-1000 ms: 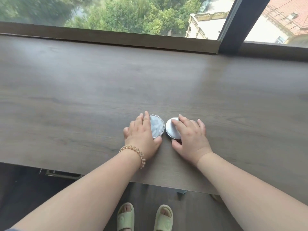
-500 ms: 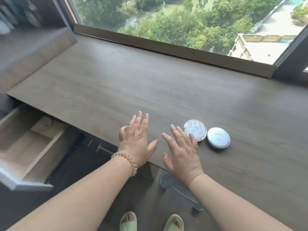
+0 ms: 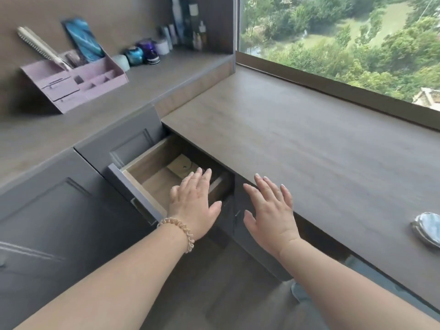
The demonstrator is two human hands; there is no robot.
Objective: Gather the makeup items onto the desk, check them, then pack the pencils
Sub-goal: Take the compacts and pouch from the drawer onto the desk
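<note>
A round silver compact lies on the wooden desk at the far right edge of the view, partly cut off. My left hand, with a beaded bracelet on the wrist, hovers with fingers spread over an open wooden drawer set under the desk's left end. My right hand is open too, held in the air in front of the desk's front edge, holding nothing. The part of the drawer I can see holds only a flat pale piece at its back; no pencils show.
A higher counter at the left carries a pink organiser with a comb, and several jars and bottles stand further back. Grey cabinet doors are below. A window runs behind the desk.
Both hands let go of the two round compacts and moved left, off the desk. My view swung left to the open drawer, and my left hand is now over it.
</note>
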